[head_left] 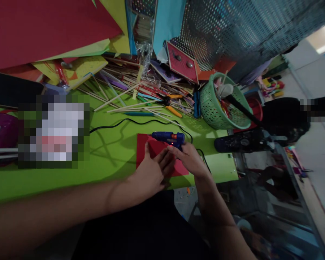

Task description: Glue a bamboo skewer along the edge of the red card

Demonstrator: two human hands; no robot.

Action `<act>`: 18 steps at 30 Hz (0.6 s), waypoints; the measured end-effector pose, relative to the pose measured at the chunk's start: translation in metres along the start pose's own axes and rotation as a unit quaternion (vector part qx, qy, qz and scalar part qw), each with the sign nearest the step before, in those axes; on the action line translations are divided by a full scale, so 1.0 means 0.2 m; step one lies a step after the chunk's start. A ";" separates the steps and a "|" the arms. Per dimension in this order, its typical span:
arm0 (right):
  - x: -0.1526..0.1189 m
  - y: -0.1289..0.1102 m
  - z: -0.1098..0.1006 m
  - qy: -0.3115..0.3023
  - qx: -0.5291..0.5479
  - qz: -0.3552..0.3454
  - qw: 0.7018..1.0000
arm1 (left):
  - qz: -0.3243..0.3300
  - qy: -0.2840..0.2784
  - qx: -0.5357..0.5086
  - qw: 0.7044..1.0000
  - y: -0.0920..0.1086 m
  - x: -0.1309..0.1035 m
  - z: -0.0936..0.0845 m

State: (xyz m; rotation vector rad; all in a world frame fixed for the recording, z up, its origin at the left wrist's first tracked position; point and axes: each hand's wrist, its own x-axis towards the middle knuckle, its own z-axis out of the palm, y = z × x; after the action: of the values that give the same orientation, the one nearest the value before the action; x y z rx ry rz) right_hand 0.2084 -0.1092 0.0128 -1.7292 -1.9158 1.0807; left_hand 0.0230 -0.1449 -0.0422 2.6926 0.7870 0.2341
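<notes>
The right hand [189,157] was closed around the handle of a blue glue gun [168,137], its nozzle lying over the far edge of a red paper [151,150] on the green table [111,144]. The left hand [151,169] lay flat on that paper, fingers apparently spread. A green basket [213,108] stood nearby.

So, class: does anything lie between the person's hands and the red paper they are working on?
Nothing visible does. The left hand lies flat on the red paper, and the right hand rests at its edge, gripping the blue glue gun whose nozzle points over the sheet.
</notes>
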 end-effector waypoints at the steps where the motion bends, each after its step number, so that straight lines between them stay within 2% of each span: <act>1: 0.00 0.00 0.00 -0.001 0.000 -0.001 1.000 | 0.002 0.000 0.001 1.000 0.00 0.00 0.01; 5: 0.00 0.02 0.00 -0.001 -0.009 -0.001 1.000 | -0.008 0.005 0.008 1.000 0.00 0.01 0.01; 18: 0.00 0.03 0.00 0.008 0.000 -0.011 1.000 | -0.017 -0.039 0.007 0.999 0.01 0.01 -0.01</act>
State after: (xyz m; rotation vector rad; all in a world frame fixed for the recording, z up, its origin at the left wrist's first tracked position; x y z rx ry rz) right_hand 0.2117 -0.1094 0.0084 -1.7081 -1.9215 1.0557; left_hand 0.0257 -0.1442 -0.0393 2.6811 0.8144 0.1139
